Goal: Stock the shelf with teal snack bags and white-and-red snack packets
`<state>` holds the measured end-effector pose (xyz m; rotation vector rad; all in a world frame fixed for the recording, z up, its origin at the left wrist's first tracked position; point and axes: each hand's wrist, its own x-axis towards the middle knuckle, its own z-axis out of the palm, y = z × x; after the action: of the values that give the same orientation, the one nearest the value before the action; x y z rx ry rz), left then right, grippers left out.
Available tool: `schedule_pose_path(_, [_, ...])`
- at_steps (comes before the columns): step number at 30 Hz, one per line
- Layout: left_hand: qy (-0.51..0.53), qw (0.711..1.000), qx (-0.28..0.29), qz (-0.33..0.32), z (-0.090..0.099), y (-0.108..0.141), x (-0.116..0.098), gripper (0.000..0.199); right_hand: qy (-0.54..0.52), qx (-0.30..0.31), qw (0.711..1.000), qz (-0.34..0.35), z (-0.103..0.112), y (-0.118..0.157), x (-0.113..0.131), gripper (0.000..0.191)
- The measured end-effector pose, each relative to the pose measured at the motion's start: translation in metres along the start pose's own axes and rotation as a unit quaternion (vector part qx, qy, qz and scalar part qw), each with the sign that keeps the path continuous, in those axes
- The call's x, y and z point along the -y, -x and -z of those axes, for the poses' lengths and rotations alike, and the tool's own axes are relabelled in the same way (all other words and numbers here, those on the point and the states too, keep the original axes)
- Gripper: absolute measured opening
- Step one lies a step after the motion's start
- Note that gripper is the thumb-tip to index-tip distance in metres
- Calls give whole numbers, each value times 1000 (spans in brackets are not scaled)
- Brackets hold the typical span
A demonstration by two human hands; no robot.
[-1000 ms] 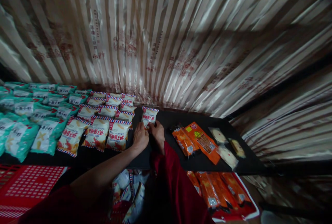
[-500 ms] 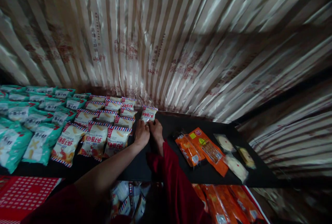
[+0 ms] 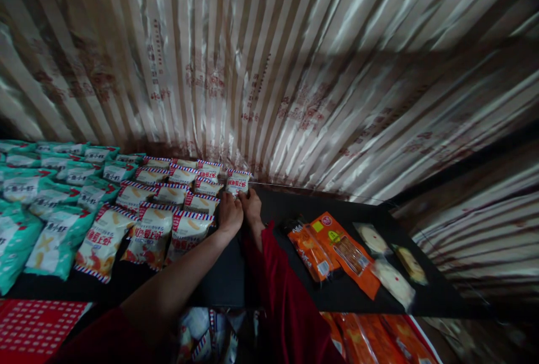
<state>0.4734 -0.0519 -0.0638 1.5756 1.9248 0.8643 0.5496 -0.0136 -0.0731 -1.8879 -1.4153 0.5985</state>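
Note:
A small white snack bag (image 3: pixel 238 182) with a striped top edge and red lettering stands at the back of the black shelf (image 3: pixel 223 280). Both hands grip its lower edge. My left hand (image 3: pixel 230 213) has its fingers closed on the bag's lower left, and my right hand (image 3: pixel 251 206) pinches its lower right. Just left of it are rows of matching white bags (image 3: pixel 187 229), the front ones leaning upright. Further left, several teal bags (image 3: pixel 59 237) stand in rows.
Orange packets (image 3: pixel 345 246) and clear-wrapped pale round items (image 3: pixel 393 281) lie on the right of the shelf. Below the front edge are more orange packets (image 3: pixel 366 336), white bags (image 3: pixel 200 333) and a red patterned box (image 3: pixel 37 327). Striped sheeting (image 3: pixel 261 72) hangs behind.
The held bag has moved slightly left, closer to the rows of white bags, with both hands on it. The view has shifted a little.

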Motion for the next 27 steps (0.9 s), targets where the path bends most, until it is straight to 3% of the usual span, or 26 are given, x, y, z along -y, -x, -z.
schedule_pose_path(10, [-6,1000,-11,17,8,-1,-1,38,71,8,996,-48,-12,3,10,44])
schedule_pose_path(16, [16,1000,-17,-11,9,0,3,37,57,24,996,60,-15,6,4,45])
schedule_pose_path(21, [27,999,-13,-31,5,-1,9,39,91,-31,992,83,-19,13,-3,53])
schedule_pose_path(27, [18,999,0,-30,0,2,10,42,33,-2,991,128,-26,14,-10,56])
